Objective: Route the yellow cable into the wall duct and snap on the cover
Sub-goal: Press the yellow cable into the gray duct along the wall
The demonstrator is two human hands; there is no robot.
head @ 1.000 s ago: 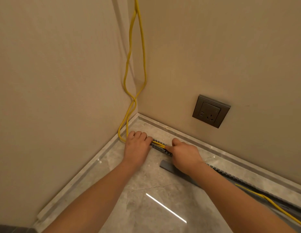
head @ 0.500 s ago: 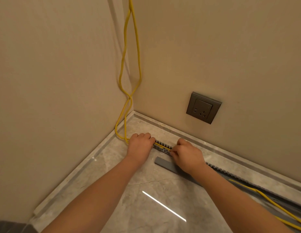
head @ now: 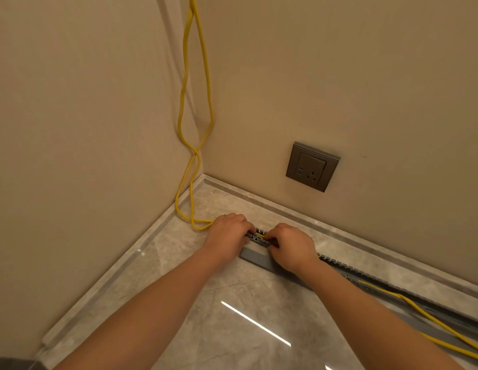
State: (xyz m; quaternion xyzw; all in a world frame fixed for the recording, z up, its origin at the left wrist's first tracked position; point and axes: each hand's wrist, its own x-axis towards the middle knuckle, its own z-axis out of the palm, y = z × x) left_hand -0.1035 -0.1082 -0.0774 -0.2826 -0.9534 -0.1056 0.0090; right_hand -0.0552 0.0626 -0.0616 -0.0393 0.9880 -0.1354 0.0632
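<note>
A yellow cable (head: 195, 108) hangs down the room corner, loops on the floor and runs under my left hand (head: 227, 233). A grey slotted duct (head: 259, 237) lies on the floor along the right wall, its left end between my hands. A short stretch of cable shows inside it there. My left hand presses on the duct's left end with the cable beneath its fingers. My right hand (head: 291, 248) pinches the cable at the duct's slots. The flat grey cover (head: 255, 256) lies on the floor just in front of the duct. More cable leaves the duct at the lower right.
A dark grey wall socket (head: 312, 166) sits on the right wall above the duct. A pale stone skirting (head: 366, 236) runs along both walls. The glossy marble floor (head: 232, 329) reflects a strip of light.
My right hand has slid left along the duct toward my left hand, so less of the duct shows between them. The view has shifted slightly.
</note>
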